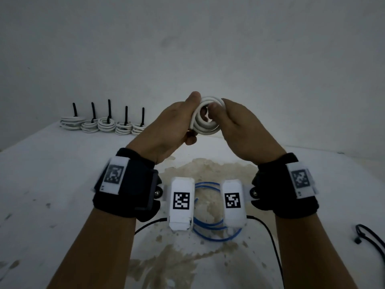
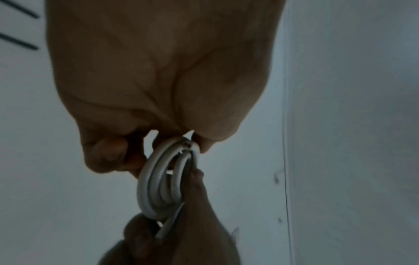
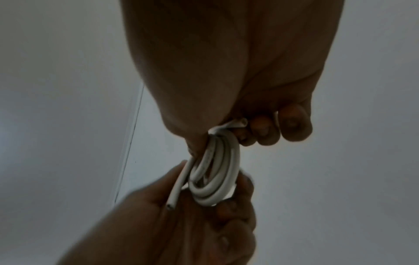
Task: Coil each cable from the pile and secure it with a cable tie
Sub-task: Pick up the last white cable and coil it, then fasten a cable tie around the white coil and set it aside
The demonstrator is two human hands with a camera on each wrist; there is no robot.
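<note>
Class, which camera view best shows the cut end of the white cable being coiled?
The right wrist view: the cut end pokes out over the left hand, its round tip showing. In the head view the end is small below the coil. The left wrist view shows it blurred.

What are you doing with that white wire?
A person is winding a white cable into a small coil, held up above the table with both hands: the left hand grips one side, the right hand the other. No tie is on it yet. Five finished coils, each with a black tie sticking up, stand in a row at the back. A blue cable lies on the table, and loose black ties lie to the right.
</note>
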